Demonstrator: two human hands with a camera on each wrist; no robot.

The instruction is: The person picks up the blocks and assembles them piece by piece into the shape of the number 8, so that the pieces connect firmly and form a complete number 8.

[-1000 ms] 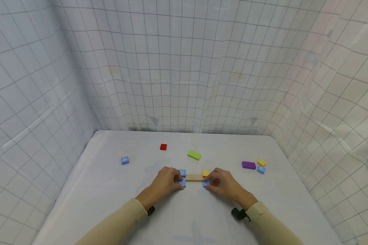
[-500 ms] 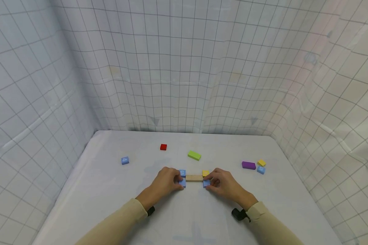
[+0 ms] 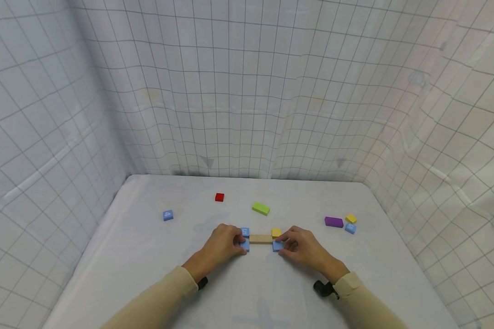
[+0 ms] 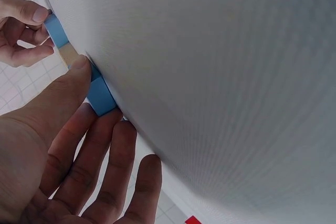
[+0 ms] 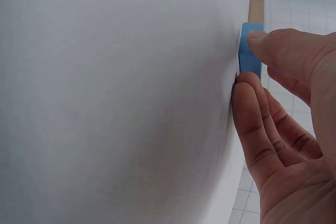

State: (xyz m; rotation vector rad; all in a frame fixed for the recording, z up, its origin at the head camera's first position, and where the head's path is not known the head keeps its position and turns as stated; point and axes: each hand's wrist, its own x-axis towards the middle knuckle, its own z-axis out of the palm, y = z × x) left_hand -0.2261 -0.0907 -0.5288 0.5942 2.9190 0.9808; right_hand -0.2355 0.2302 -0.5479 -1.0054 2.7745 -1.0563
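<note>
In the head view, a bare wooden block (image 3: 260, 239) lies between pairs of small blocks. At its left end are a blue block (image 3: 245, 247) and a blue number block (image 3: 245, 232) behind it. My left hand (image 3: 223, 242) holds the nearer one between thumb and fingers. At the right end sit a blue block (image 3: 277, 247) and, behind it, a yellow block (image 3: 276, 232). My right hand (image 3: 299, 246) pinches that blue block; in the right wrist view the thumb (image 5: 258, 36) lies on the blue block (image 5: 250, 62), with other fingers at its end.
Farther back lie a red block (image 3: 219, 197) and a lime green block (image 3: 261, 209). A blue block marked 4 (image 3: 168, 215) is at the left. On the right are a purple block (image 3: 334, 222), a yellow block (image 3: 351, 218) and a blue block (image 3: 351, 228). Gridded white curtains (image 3: 247, 91) enclose the table.
My right hand has shifted slightly to the right, and more of the blue block at its fingertips shows. The left hand and the other blocks have stayed where they were.
</note>
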